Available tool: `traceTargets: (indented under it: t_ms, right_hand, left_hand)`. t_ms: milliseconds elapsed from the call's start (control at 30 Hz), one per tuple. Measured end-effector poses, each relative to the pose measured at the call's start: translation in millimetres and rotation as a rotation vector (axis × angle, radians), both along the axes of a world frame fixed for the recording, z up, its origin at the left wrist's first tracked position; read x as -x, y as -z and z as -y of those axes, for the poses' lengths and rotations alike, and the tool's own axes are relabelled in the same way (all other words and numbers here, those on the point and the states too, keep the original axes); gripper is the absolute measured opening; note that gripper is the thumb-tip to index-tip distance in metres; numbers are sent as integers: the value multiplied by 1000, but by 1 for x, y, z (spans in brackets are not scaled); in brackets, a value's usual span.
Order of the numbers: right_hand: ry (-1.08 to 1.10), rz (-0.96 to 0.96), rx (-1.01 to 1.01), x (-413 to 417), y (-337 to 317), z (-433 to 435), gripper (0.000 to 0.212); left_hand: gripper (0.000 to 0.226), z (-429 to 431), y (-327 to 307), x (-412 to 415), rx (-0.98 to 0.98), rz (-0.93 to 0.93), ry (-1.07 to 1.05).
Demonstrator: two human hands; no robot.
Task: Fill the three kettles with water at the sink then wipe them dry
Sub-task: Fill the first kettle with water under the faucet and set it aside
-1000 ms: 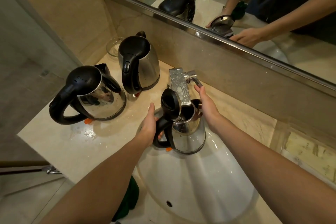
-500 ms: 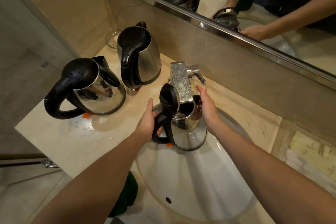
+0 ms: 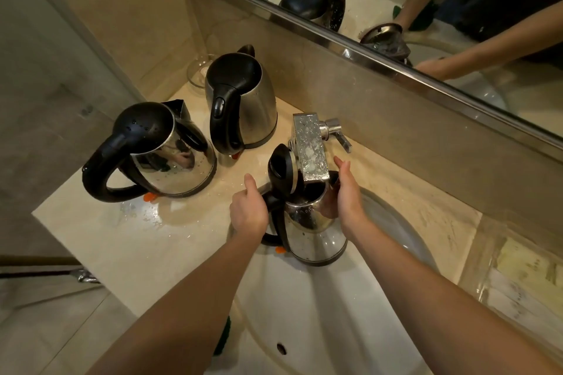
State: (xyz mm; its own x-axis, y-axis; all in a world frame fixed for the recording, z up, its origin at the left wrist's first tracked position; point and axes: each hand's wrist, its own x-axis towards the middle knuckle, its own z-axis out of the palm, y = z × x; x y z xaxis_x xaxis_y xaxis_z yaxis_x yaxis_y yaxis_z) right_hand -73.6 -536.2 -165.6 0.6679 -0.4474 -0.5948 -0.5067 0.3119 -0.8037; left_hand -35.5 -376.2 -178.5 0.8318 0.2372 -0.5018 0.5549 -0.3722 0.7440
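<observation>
**What the view keeps out of sight**

The faucet [image 3: 309, 146] spout covers the mouth of the front kettle [image 3: 313, 231], so neither its inside nor any running water can be made out. The left hand [image 3: 248, 213] wraps the handle, fingertips hidden behind it. The right hand [image 3: 347, 192] lies along the kettle's far side, its palm unseen. A green cloth [image 3: 222, 341] shows only as a sliver beside the left forearm. The back kettle [image 3: 243, 100] hides part of a glass dish [image 3: 198, 73]. The bottom edge cuts off the sink [image 3: 335, 329].

Under the square chrome faucet [image 3: 309, 149], the left hand [image 3: 248, 213] grips the black handle [image 3: 269, 239] of a shiny steel kettle [image 3: 313, 231]; the right hand [image 3: 347, 195] rests on its side.
</observation>
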Motion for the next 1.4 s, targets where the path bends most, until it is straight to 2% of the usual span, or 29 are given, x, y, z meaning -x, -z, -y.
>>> traceTargets:
  t_ms: [100, 200, 400, 567, 700, 833, 1000, 1233, 1400]
  right_hand:
    - [0, 29, -23, 0, 9, 6, 54]
    - [-14, 44, 56, 2, 12, 11, 53]
    - [-79, 20, 424, 7, 15, 42, 53]
    - [-282, -12, 797, 12, 29, 75, 53]
    - [-454, -15, 897, 16, 38, 88, 70]
    - [-630, -74, 1017, 20, 42, 91, 67]
    - [-801, -89, 1178, 24, 46, 106, 76]
    - [-907, -45, 1221, 25, 53, 119, 73]
    - [-1058, -40, 1344, 29, 58, 135, 65]
  left_hand:
    - [60, 4, -3, 1, -73, 34, -28]
    - [60, 4, -3, -2, -92, 50, -34]
    - [58, 5, -1, -14, -134, 89, -14]
    - [58, 7, 3, -22, -146, 96, 5]
    - [55, 7, 6, -22, -149, 82, 7]
    - [54, 5, 12, -25, -140, 76, 11]
    - [55, 0, 13, -28, -122, 85, 69]
    - [53, -7, 17, -29, -131, 110, 186]
    - [59, -9, 25, -30, -147, 119, 201]
